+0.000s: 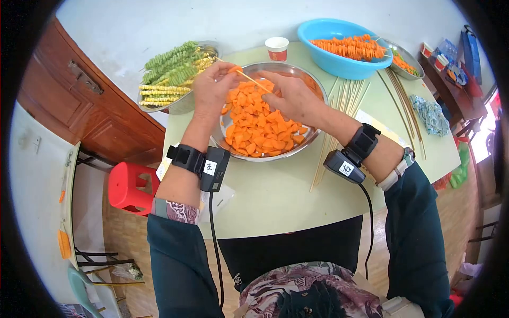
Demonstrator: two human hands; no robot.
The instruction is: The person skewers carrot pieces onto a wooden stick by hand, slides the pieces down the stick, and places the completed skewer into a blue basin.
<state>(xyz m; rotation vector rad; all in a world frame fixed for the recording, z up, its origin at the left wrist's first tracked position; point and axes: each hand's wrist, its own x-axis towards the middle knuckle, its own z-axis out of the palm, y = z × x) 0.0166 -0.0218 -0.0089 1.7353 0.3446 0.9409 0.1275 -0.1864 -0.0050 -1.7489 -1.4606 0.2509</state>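
Note:
Over a steel bowl (318, 87) piled with cut carrot pieces (260, 124), both my hands meet at a thin wooden skewer (248, 78). My left hand (208, 91) is closed at its upper left end, pinching a carrot slice (235, 69) there. The fingers of my right hand (297, 99) are closed on the skewer's lower right end, above the carrots. To the right of the bowl lies a loose spread of bare skewers (347, 100), partly hidden by my right forearm.
Left of the bowl, a metal tray (183, 104) holds skewers of green and yellow vegetables (170, 66). A blue basin (331, 64) with threaded carrot skewers (350, 47) stands at the back right. Near the wall is a paper cup (277, 49); a red stool (127, 185) stands left.

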